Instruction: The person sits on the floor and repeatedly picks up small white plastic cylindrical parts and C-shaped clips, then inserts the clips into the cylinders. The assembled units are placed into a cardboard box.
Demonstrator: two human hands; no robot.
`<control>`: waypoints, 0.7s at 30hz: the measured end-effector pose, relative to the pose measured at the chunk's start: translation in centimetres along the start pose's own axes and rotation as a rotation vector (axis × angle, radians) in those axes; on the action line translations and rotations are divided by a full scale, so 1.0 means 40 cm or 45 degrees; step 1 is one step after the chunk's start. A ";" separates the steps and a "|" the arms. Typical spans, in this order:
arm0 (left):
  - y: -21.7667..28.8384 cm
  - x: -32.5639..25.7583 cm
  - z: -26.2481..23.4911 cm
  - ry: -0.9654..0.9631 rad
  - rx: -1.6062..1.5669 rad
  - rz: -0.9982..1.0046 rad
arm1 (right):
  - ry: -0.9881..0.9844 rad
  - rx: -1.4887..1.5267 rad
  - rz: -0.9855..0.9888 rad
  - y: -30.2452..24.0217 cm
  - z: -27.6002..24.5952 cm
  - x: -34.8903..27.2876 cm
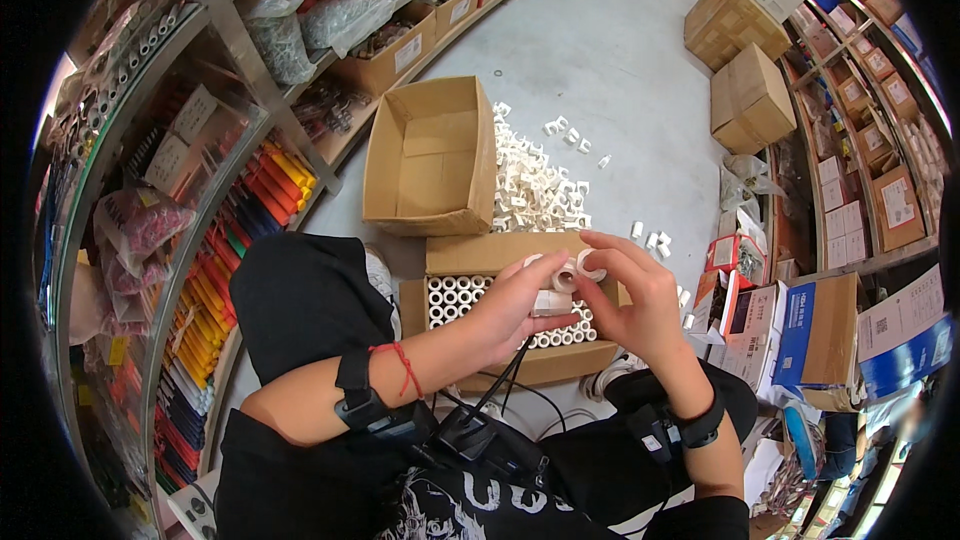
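A small bunch of white plastic rings [562,278] is held between both hands, above the near cardboard box [500,252]. The rings are round, smooth and hollow. The left hand [515,305] is curled around them from below. The right hand [635,300] is closed on them from the right, its fingertips [592,243] pinching the top ring. More white rings [462,297] are packed in rows inside the box.

The one camera sat on the person's head and looked straight down, close to both hands [590,305] and the box [505,315], with the floor [600,70] farther off.
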State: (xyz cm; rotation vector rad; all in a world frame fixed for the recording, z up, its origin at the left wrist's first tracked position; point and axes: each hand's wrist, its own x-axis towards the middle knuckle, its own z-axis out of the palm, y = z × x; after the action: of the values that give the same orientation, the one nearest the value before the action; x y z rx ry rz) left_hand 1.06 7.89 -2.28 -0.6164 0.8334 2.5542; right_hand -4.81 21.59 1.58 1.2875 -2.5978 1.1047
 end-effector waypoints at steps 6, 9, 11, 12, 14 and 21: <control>-0.004 0.005 -0.007 -0.024 -0.016 0.009 | 0.001 -0.166 -0.112 0.012 -0.015 0.005; -0.004 0.006 -0.005 0.002 0.003 0.042 | 0.026 -0.091 -0.060 0.011 -0.007 0.000; -0.003 0.006 -0.005 0.029 0.005 0.062 | 0.055 -0.019 -0.015 0.015 0.005 -0.005; -0.003 0.007 -0.007 0.041 0.007 0.069 | 0.071 0.000 -0.004 0.018 0.011 -0.008; -0.002 0.009 -0.010 0.054 0.010 0.078 | 0.084 0.026 0.039 0.016 0.016 -0.011; -0.008 0.012 -0.015 0.013 0.222 0.105 | 0.117 0.015 0.173 0.032 0.039 -0.019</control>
State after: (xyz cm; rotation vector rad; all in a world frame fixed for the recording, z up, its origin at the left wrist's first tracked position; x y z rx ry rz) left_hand 0.97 7.88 -3.11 -0.5513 1.0920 2.5168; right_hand -4.80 21.65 -0.59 1.0485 -2.6479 1.1710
